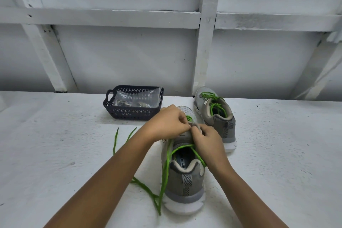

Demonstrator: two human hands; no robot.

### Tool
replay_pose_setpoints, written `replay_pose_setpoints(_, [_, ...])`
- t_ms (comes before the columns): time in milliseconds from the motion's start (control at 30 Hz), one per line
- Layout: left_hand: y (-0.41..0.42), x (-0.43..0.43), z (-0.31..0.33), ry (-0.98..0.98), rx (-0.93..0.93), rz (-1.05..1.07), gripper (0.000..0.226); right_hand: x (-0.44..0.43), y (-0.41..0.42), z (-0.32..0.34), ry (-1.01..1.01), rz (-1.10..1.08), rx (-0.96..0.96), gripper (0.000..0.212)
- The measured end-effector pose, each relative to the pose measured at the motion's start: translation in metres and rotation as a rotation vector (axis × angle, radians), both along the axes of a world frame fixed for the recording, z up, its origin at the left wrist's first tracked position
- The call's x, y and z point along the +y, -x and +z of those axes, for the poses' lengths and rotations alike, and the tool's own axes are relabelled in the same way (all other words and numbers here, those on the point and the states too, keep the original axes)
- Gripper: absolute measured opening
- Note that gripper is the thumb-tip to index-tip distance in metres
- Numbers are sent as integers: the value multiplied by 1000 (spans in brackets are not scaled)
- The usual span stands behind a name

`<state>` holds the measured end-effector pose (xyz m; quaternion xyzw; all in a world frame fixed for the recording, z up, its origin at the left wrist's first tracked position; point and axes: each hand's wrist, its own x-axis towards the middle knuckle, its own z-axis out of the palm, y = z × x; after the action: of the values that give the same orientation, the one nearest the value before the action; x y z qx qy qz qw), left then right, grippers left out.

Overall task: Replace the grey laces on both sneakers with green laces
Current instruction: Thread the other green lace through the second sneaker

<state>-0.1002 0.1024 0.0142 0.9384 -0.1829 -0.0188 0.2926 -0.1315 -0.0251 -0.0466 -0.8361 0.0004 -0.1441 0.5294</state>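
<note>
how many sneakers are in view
2. The near sneaker stands at centre front with both hands at its eyelets. The far sneaker stands behind it to the right, by the wall. None seems hidden.

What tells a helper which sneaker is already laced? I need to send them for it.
Start at the dark basket by the white wall. Right of it, against the wall, stands a grey sneaker with green laces threaded. Unlike the nearer sneaker, no hands touch it and no loose lace trails off it.

It looked like a bare workshop or storage corner: a rough white-painted tabletop stood against a white board wall braced with painted timber battens.
</note>
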Motion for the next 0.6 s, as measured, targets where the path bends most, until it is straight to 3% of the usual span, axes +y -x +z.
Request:
replay_pose_setpoints(133, [6, 6, 1, 41, 51, -9, 19, -1, 0, 1, -16, 4, 36, 33])
replay_pose_setpoints(233, [9, 11, 4, 128, 131, 1, 22, -1, -1, 6, 52, 43, 72, 10])
replay_pose_setpoints(300, [11, 15, 7, 275, 219, -38, 20, -3, -2, 11, 163, 91, 54, 36])
replay_pose_setpoints(367, [15, 19, 8, 357, 255, -96, 16, -4, -4, 17, 304, 128, -39, 32])
replay_pose_setpoints(433, [20, 23, 7, 383, 244, -133, 28, -5, -5, 21, 379, 131, -88, 24])
replay_pose_setpoints(533, [21, 32, 6, 388, 213, -89, 44, -12, -6, 30, 290, 112, -119, 13])
replay_pose_setpoints(600, [23, 36, 4, 236, 153, -84, 29, -19, -7, 39, 207, 109, -121, 4])
